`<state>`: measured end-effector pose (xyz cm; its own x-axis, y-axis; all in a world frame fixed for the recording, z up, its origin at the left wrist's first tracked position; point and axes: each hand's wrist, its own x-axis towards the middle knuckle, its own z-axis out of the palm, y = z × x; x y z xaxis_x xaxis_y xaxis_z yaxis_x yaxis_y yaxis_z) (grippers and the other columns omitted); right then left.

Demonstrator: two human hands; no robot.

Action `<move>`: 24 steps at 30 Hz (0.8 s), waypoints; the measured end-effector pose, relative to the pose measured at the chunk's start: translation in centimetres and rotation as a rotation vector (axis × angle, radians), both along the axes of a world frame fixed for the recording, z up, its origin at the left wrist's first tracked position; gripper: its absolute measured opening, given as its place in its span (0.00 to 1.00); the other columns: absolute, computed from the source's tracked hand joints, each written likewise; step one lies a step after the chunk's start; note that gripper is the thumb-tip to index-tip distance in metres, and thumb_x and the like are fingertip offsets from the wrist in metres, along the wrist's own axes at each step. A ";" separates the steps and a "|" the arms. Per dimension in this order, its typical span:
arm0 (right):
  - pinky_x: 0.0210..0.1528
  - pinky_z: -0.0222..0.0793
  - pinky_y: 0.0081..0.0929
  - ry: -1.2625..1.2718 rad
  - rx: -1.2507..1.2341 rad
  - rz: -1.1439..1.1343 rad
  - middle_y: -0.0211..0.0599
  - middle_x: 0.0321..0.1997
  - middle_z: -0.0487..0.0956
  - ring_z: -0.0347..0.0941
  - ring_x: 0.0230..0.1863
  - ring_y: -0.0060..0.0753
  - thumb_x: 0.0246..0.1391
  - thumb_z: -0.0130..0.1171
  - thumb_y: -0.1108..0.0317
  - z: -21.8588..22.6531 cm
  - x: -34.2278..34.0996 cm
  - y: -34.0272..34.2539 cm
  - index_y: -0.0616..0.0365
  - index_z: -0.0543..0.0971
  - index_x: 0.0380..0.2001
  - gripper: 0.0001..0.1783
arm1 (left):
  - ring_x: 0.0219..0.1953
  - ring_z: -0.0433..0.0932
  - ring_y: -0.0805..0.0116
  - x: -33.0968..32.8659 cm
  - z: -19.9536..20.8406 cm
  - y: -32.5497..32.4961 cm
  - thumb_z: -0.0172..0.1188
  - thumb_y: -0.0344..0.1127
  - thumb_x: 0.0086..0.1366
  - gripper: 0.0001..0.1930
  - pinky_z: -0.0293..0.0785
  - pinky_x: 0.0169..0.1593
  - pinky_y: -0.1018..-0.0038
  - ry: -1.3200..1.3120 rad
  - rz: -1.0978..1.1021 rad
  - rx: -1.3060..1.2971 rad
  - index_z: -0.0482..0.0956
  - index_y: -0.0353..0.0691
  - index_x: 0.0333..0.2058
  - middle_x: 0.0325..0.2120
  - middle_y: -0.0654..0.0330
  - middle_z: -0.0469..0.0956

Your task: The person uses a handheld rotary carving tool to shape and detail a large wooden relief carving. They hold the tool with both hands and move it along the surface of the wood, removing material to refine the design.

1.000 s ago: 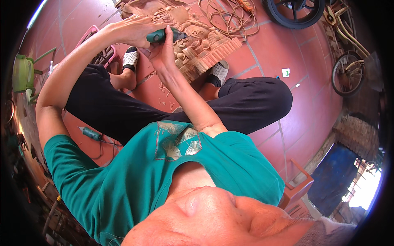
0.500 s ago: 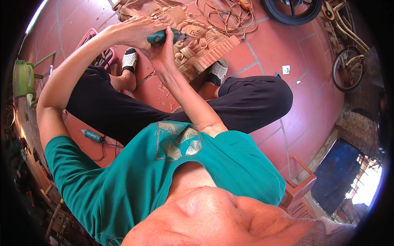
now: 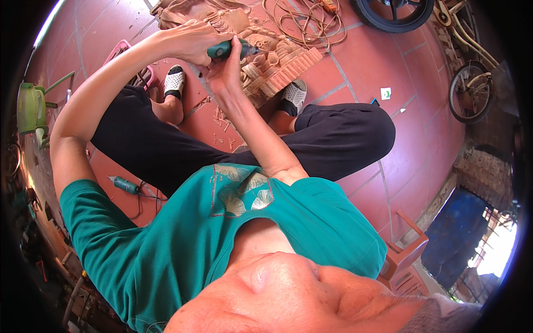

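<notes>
Both hands meet around a green and black handheld rotary tool (image 3: 222,50), whose dark tip points right over a carved wooden relief (image 3: 283,67). My left hand (image 3: 191,41) reaches in from the left and closes on the back end of the tool. From below, my right hand (image 3: 225,76) wraps the tool body with its thumb raised along the side. The relief lies on the floor by my feet and bears deep scroll-like carving and a ridged edge. Whether the tip touches the wood cannot be made out.
A second green power tool (image 3: 125,184) with a cord lies on the red tiles (image 3: 413,147). Wood shavings (image 3: 222,119) are scattered between my legs. An orange cable (image 3: 311,28) is coiled beyond the relief. A black wheel (image 3: 393,12) and a plastic chair (image 3: 408,250) stand right.
Both hands and the rotary tool have shifted a little to the right along the carved relief. The grip looks the same.
</notes>
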<state>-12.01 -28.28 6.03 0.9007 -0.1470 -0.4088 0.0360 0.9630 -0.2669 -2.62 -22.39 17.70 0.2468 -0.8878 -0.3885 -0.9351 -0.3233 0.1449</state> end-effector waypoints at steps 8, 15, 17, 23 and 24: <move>0.53 0.76 0.48 -0.027 0.008 0.018 0.35 0.49 0.78 0.78 0.49 0.38 0.58 0.47 0.31 -1.1 0.4 -0.5 0.53 0.73 0.49 0.36 | 0.34 0.78 0.43 0.3 -1.0 0.0 0.65 0.33 0.45 0.38 0.73 0.38 0.53 -0.022 -0.066 -0.112 0.65 0.37 0.59 0.30 0.44 0.78; 0.46 0.78 0.40 0.003 0.002 0.035 0.32 0.43 0.79 0.78 0.43 0.30 0.57 0.46 0.29 0.1 0.1 0.0 0.50 0.73 0.47 0.35 | 0.34 0.78 0.43 0.6 -0.7 0.5 0.65 0.33 0.45 0.39 0.72 0.37 0.54 0.006 -0.061 -0.055 0.65 0.37 0.59 0.29 0.43 0.78; 0.45 0.78 0.39 -0.007 -0.007 0.033 0.32 0.42 0.79 0.78 0.43 0.29 0.57 0.46 0.29 -0.2 0.1 0.2 0.49 0.73 0.46 0.34 | 0.33 0.78 0.43 0.6 -0.6 0.8 0.66 0.34 0.45 0.39 0.72 0.37 0.55 -0.021 -0.087 -0.076 0.65 0.36 0.59 0.28 0.43 0.77; 0.54 0.76 0.45 -0.025 -0.002 0.053 0.35 0.48 0.79 0.79 0.48 0.38 0.58 0.46 0.31 -0.7 0.2 0.9 0.54 0.73 0.49 0.35 | 0.33 0.78 0.44 0.5 -0.3 1.4 0.69 0.40 0.45 0.40 0.73 0.37 0.56 -0.002 -0.045 -0.076 0.65 0.39 0.59 0.27 0.44 0.78; 0.53 0.76 0.45 -0.028 -0.006 0.053 0.36 0.48 0.79 0.79 0.48 0.38 0.58 0.46 0.31 -0.7 0.2 0.9 0.54 0.73 0.49 0.35 | 0.32 0.78 0.44 0.6 -0.4 1.5 0.69 0.40 0.46 0.40 0.73 0.36 0.56 -0.001 -0.047 -0.078 0.65 0.39 0.59 0.26 0.45 0.78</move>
